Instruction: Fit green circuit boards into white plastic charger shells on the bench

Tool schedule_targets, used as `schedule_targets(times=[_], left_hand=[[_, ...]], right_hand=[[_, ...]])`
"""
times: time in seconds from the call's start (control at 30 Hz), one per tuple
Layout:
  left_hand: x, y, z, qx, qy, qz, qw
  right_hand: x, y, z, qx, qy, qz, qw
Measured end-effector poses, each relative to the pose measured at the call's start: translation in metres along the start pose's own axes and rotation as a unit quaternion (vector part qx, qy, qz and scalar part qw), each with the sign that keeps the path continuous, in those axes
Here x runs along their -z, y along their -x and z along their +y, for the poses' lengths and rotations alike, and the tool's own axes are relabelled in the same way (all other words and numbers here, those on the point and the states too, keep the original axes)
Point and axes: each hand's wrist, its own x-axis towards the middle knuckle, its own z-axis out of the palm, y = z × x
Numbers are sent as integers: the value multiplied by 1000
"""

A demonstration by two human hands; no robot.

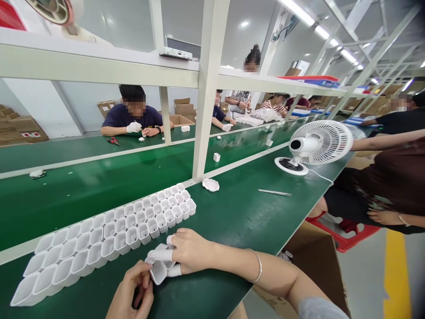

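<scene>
Near the bench's front edge, my right hand [189,251], with white finger cots on several fingertips, is closed around small white square plastic cups [159,273]. At least two cups seem to be in it; the fingers partly hide them. My left hand [134,288] pinches the left rim of the front cup between thumb and forefinger, its other fingers curled. That cup is tilted, its open side towards me. Just beyond my hands, many matching white cups [79,262] stand in three long rows, openings up. Small dark spots show inside some of them.
Tweezers [275,192] and a scalloped white dish [210,184] lie on the green bench [232,230]. A white fan [315,144] stands to the right, beside a seated co-worker [381,177]. A metal post [207,97] rises from the bench; a cardboard box [312,266] sits below its edge.
</scene>
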Motion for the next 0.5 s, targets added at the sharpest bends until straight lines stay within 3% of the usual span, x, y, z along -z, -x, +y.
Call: schedule_targets(times=[0.2,0.37,0.5], left_hand=[[1,1,5,24,22,-1,999],[7,-12,12,102,95,9,990],[13,-22,4,148,140,-35,978]], right_hand=[[2,1,1,11,1,25,1000],[-10,3,8,5,-22,65,998],[-14,5,8,24,-64,103,992]])
